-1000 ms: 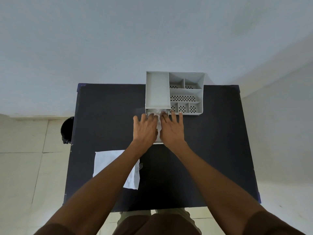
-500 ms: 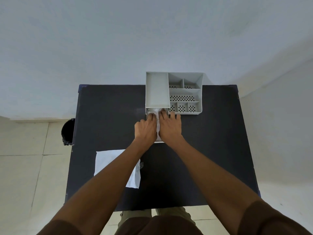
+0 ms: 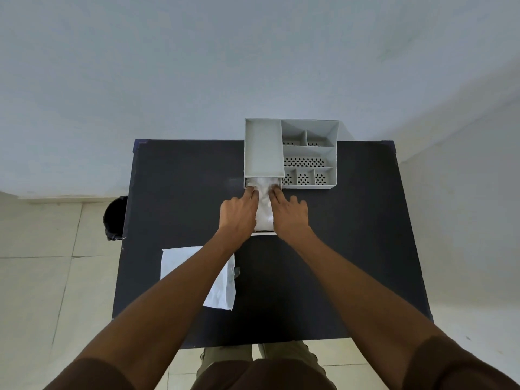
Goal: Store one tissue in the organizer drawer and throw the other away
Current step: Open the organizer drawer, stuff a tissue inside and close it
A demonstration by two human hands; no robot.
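A grey organizer (image 3: 291,153) stands at the far edge of the black table (image 3: 337,249). Its drawer (image 3: 264,233) is pulled out toward me. A white tissue (image 3: 264,209) lies bunched inside the drawer. My left hand (image 3: 239,213) rests on the drawer's left side, its fingertips pressing the tissue. On the right side my right hand (image 3: 289,215) does the same, fingers spread. A second white tissue (image 3: 222,285) lies flat on the table at the near left, partly hidden under my left forearm.
A black bin (image 3: 114,218) stands on the tiled floor beside the table's left edge. The organizer's right half has several small perforated compartments (image 3: 305,161). A white wall rises behind the table.
Both hands have drawn apart slightly, so more of the tissue shows between them. The fingertips stay on the tissue near the drawer's inner end.
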